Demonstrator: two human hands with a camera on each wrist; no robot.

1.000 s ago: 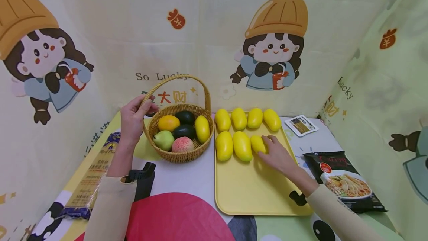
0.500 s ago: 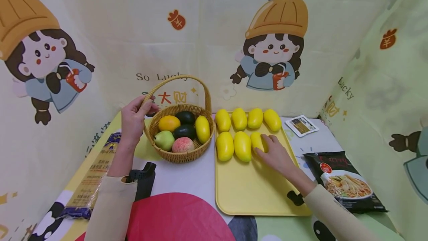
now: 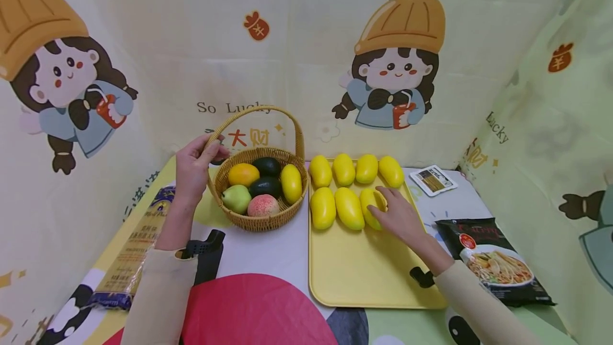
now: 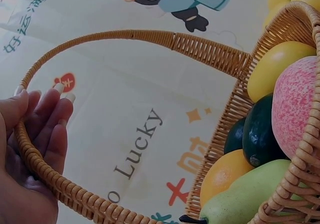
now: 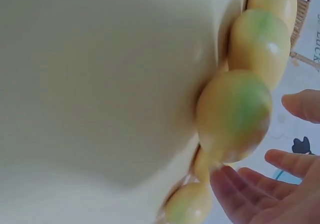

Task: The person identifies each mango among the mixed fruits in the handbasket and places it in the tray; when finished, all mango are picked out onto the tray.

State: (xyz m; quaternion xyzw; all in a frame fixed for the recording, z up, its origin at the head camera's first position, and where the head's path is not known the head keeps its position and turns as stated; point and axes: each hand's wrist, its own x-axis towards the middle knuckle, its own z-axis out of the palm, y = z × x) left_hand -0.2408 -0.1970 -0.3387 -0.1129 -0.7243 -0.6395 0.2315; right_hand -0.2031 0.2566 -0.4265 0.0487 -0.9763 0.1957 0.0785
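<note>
My left hand (image 3: 193, 166) holds the handle (image 4: 107, 35) of a wicker basket (image 3: 263, 222), the thumb lying over it and the fingers behind. Inside the basket are a pear (image 3: 236, 199), a peach (image 3: 263, 205), an orange-yellow fruit (image 3: 243, 174), a yellow mango (image 3: 291, 184) and two dark green avocados (image 3: 265, 187). On the yellow tray (image 3: 354, 276), my right hand (image 3: 402, 217) hovers around the third mango (image 3: 366, 202) of the front row. In the right wrist view its thumb and fingers are spread, fingertips right at that mango's end (image 5: 235, 116).
Two more mangoes (image 3: 323, 208) share the front row, and a row of several mangoes (image 3: 344, 169) lies behind. A black noodle packet (image 3: 495, 265) and a small white packet (image 3: 433, 180) lie right of the tray. A long pasta bag (image 3: 139, 249) lies at the left.
My right hand's fingers have spread away from the third mango, which has shifted slightly toward me beside its neighbour. My left hand stays on the basket handle.
</note>
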